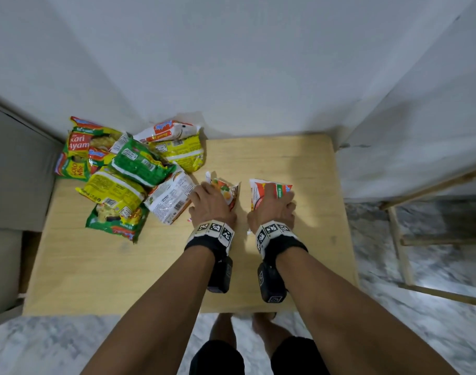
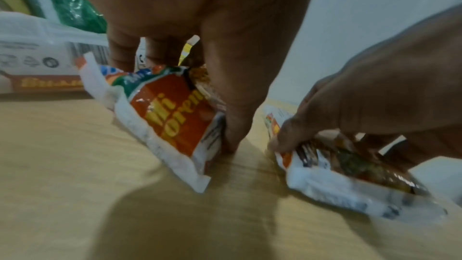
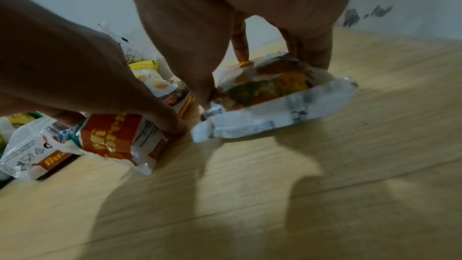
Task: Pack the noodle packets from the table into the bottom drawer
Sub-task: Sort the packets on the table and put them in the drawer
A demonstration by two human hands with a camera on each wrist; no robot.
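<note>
— Looking at the table [image 1: 272,163], what sits around the hands?

— A heap of noodle packets [image 1: 131,171] crowds the far left corner, against the white wall [image 1: 231,63]. I count about ten in it, green, yellow and white ones overlapping, so the exact number is hard to tell. A grey cabinet [image 1: 14,163] stands just beside the table on the left, and a wooden frame [image 1: 402,239] on the marbled floor [image 1: 420,334] to the right.

— And the hands?

— Two, each on one packet. The left hand [image 1: 211,203] has fingers and thumb curled round a white-and-red packet [image 2: 172,118], tilted up on its edge on the table. The right hand [image 1: 272,207] grips a second white packet [image 3: 277,102] the same way, thumb on one side, fingers on the other.

— Anything in the way?

— The white packet at the heap's near edge [image 1: 171,198] lies just beside the left hand's packet, perhaps touching it. The two gripped packets sit apart, bare wood between them. The right half of the table holds only the right hand's packet.

— The drawer?

— I cannot tell where it is.
</note>
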